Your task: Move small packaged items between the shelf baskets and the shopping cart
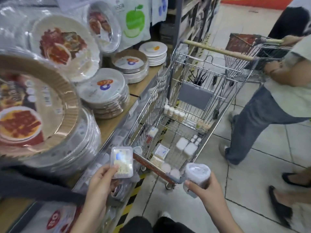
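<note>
Nearest the camera, the fingers (pixel 110 169) of the left hand (pixel 99 182) pinch the lower left corner of a flat rectangular packet (pixel 122 161), thumb on its printed face. The packet is held upright with its long axis running near to far, face toward the camera, just left of the shopping cart (pixel 185 115) and above the lower shelf baskets (pixel 117 190).

The right hand (pixel 207 194) curls its fingers (pixel 191 183) round a cylindrical tub (pixel 197 174) wrapped in clear film. The tub's white lid tilts up and toward the cart, its axis leaning far and slightly left. It hangs just beside the cart's near right corner, over the tiled floor (pixel 252 190).

The cart's near rim, edged by a red bar (pixel 151 165), lies between the two hands. Its basket is open at the top and holds small white bottles (pixel 174 112), two white-lidded boxes (pixel 185 147) and flat packets (pixel 160 153) on the wire bottom, with bare mesh left between them.

To the left, a wooden shelf (pixel 117 118) carries stacks of wrapped paper plates (pixel 104 91) whose rims overhang the shelf edge close to the cart's left side. To the right, another person (pixel 269 105) pushing a second cart (pixel 244 64) stands close by the first cart's far right side, narrowing the aisle.
</note>
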{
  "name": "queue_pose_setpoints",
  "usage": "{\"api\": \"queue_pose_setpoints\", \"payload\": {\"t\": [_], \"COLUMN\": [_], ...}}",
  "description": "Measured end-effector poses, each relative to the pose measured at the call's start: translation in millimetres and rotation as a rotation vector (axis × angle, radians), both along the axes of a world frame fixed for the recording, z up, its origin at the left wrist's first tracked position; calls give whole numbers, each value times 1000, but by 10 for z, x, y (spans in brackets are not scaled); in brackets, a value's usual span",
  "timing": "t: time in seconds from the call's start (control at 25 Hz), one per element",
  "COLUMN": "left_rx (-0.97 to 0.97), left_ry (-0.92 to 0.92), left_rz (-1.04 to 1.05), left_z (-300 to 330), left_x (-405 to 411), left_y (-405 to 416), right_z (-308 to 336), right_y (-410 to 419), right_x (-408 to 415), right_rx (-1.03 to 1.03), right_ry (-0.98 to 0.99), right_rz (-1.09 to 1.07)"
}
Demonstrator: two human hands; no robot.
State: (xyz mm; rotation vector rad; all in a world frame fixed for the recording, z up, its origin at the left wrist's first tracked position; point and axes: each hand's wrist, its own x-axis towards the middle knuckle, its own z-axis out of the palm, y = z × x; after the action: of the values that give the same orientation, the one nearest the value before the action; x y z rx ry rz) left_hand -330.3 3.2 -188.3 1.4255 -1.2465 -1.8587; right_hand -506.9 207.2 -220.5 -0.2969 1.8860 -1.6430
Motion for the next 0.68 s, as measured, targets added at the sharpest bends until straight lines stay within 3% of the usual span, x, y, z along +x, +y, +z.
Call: {"api": "queue_pose_setpoints", "payload": {"t": [0.28, 0.68], "left_rx": [41, 222], "left_ry": [-128, -315], "left_rz": [-115, -233], "left_z": [-332, -1397], "left_x": [-838, -1925], "left_y": [-446, -1357], "right_z": [-231, -510], "right_y": [-418, -1236], "right_x": [-423, -1027], "right_rx": [57, 137], "right_ry": [-43, -107], "right_rz": [-37, -183]}}
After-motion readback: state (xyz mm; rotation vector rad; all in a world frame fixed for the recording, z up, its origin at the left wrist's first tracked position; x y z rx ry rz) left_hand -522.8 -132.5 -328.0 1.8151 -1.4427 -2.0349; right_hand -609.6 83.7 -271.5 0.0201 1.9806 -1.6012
